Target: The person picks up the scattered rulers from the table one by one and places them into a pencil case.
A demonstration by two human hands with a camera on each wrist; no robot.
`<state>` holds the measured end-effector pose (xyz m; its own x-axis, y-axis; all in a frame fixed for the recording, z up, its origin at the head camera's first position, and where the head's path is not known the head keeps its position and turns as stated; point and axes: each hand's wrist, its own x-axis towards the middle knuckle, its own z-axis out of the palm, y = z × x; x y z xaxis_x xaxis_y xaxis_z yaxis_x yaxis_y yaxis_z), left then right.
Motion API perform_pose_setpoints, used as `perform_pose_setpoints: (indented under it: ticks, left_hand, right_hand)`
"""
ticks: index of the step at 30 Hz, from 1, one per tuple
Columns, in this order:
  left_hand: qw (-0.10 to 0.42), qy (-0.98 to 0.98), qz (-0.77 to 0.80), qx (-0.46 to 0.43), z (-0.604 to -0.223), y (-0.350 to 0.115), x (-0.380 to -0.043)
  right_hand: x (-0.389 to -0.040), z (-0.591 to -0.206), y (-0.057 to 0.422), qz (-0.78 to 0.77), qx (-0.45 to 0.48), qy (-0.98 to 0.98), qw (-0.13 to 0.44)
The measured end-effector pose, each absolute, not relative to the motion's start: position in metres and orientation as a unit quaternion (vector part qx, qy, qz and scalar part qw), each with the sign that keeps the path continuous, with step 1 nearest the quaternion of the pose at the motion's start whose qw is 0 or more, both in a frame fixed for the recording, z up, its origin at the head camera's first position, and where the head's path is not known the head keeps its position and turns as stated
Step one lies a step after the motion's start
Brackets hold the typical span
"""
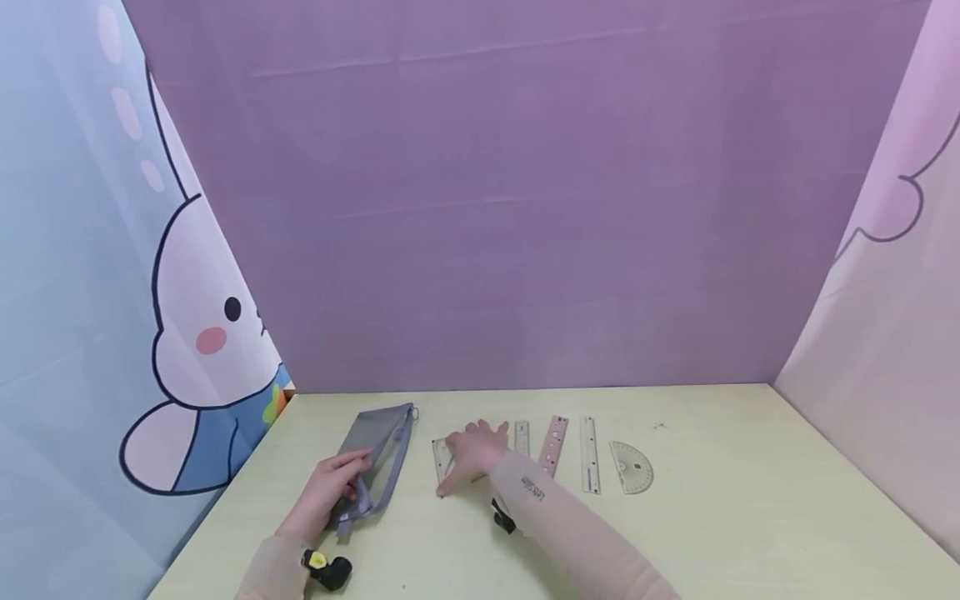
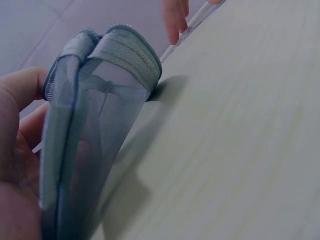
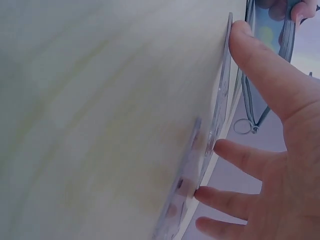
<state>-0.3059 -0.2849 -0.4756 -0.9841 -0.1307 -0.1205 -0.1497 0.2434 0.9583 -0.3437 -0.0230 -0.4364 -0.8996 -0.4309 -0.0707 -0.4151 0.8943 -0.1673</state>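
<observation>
My left hand [image 1: 330,492] grips the near end of a grey-blue mesh zip pouch [image 1: 375,442], with its thumb lying along the top side. In the left wrist view the pouch's mouth [image 2: 110,75] gapes apart. My right hand [image 1: 476,457] spreads over a clear set square [image 1: 439,458], partly hidden under it. Seen from the right wrist, the thumb and fingertips touch the edge of a thin clear plate [image 3: 220,100] lying flat. Just right of that hand lie a short clear ruler [image 1: 522,435] and a pink ruler [image 1: 553,443], both partly covered by the hand or sleeve.
Farther right on the pale table [image 1: 750,500] are a longer clear ruler [image 1: 590,454] and a clear protractor [image 1: 633,468]. A purple cloth backdrop [image 1: 525,208] rises behind the table's far edge. Printed cloth [image 1: 67,333] hangs at the left side.
</observation>
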Motion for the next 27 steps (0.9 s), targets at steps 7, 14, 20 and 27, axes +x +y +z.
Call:
perform_pose_setpoints:
  ticks: [7, 14, 20, 27]
  left_hand:
    - [0.008, 0.787, 0.611, -0.086, -0.477, -0.285, -0.305]
    - [0.008, 0.787, 0.611, -0.088, -0.477, -0.284, -0.306]
    - [0.002, 0.792, 0.605, -0.082, -0.477, -0.285, -0.307]
    - [0.001, 0.795, 0.601, -0.085, -0.478, -0.286, -0.308]
  right_hand:
    - [-0.343, -0.434, -0.02, -0.085, -0.224, 0.97, 0.05]
    - [-0.348, -0.437, -0.019, -0.098, -0.226, 0.968, 0.052]
    - [-0.355, -0.441, -0.023, -0.133, -0.212, 0.968, 0.03]
    - [-0.357, -0.443, -0.029, -0.251, -0.197, 0.947, 0.025]
